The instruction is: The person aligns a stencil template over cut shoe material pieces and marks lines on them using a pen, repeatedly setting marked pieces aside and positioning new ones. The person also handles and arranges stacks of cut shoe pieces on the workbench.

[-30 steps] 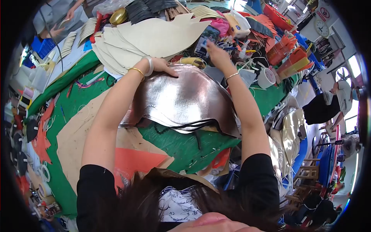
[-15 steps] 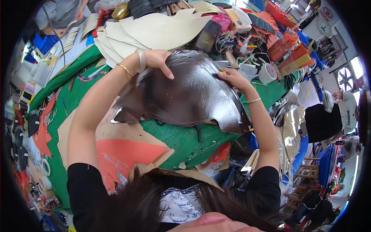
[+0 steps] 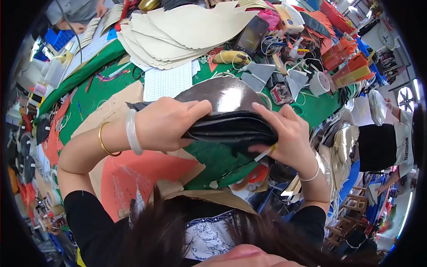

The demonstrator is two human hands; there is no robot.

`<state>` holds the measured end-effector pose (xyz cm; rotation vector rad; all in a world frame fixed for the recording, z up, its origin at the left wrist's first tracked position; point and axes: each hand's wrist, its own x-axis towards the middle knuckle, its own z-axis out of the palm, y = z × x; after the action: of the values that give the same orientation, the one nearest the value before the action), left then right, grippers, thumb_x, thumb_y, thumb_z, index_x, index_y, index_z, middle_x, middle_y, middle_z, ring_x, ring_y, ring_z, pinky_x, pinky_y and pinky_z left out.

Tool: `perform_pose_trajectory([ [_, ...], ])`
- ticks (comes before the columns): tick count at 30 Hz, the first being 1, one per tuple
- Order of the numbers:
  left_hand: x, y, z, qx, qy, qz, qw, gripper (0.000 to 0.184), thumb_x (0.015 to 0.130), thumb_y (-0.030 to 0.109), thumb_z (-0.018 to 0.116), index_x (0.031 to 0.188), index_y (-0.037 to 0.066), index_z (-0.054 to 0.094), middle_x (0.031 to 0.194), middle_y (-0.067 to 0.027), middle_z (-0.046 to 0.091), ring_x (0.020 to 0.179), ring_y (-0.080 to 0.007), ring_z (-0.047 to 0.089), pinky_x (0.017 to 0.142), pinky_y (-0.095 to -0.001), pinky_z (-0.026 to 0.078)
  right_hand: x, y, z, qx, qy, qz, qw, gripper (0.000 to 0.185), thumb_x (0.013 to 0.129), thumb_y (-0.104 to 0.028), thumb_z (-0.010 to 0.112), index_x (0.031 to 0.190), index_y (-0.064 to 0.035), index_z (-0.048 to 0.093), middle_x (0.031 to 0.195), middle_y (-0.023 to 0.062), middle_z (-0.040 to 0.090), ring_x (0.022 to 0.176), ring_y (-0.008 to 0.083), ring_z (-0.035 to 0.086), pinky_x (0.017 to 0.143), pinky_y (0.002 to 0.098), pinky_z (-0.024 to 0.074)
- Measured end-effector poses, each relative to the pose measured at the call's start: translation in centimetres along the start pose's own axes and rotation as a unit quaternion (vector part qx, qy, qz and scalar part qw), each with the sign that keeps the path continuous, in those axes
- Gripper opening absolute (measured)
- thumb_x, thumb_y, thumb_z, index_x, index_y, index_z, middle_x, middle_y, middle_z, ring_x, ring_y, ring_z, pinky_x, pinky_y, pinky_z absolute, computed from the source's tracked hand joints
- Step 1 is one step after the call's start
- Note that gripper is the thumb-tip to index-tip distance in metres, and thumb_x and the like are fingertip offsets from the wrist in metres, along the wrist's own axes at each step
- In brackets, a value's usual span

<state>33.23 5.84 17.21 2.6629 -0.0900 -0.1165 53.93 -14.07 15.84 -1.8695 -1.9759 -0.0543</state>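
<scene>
Both hands grip a stack of glossy dark brown, leather-like sheets (image 3: 231,128). The stack is tilted up, so its layered near edge faces me, and its upper surface shines behind. My left hand (image 3: 167,123) is closed on the left end, thumb on top. At the right end, my right hand (image 3: 288,135) has its thumb and fingers around the edge. A small thin white-and-yellow item (image 3: 265,152) sticks out by the right fingers; its kind is unclear. Below the stack lies a green work surface (image 3: 213,167).
Cream cut pieces (image 3: 195,26) fan out at the back, beside a white grid sheet (image 3: 168,82). A red-orange piece (image 3: 142,175) lies on brown paper at near left. A tape roll (image 3: 319,83), a small jar (image 3: 281,94) and orange bins (image 3: 351,71) stand at right.
The stack has come nearer to me and tipped from broad face to edge view. Both hands moved down with it, uncovering the grid sheet and a yellowish object behind.
</scene>
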Motion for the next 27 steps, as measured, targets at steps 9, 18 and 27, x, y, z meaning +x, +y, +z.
perform_pose_trajectory([
  [9,8.6,-15.9,2.3,-0.191,0.051,-0.17,0.965,0.063,0.079,0.044,0.069,0.12,-0.003,0.055,0.109,-0.0199,0.063,0.105,-0.0266,0.06,0.09,-0.0356,0.046,-2.2,-2.9,1.1,-0.014,0.046,-0.053,0.997,0.064,0.044,-0.018,0.075,0.106,-0.0079,0.066,0.094,0.0031,0.069,0.061,0.0185,0.05,0.056,0.0297,0.0429],
  [18,8.6,-16.0,5.1,-0.229,-0.048,-0.14,0.962,0.039,0.074,0.032,0.076,0.091,-0.002,0.068,0.102,-0.0169,0.065,0.091,-0.0226,0.061,0.078,-0.0327,0.047,-2.4,-3.1,0.9,-0.001,0.027,-0.03,0.999,0.067,0.039,-0.014,0.077,0.105,-0.0076,0.066,0.098,0.0046,0.069,0.067,0.0214,0.052,0.061,0.0314,0.044],
  [27,-1.2,-4.1,2.2,-0.453,-0.164,-0.016,0.876,0.06,0.093,0.033,0.055,0.139,0.001,0.031,0.138,-0.0197,0.044,0.129,-0.0242,0.041,0.106,-0.0331,0.032,-1.3,-1.5,0.7,0.068,0.036,0.017,0.997,0.047,0.048,-0.012,0.082,0.09,-0.0091,0.061,0.095,0.0074,0.066,0.072,0.0238,0.059,0.062,0.0341,0.048],
])
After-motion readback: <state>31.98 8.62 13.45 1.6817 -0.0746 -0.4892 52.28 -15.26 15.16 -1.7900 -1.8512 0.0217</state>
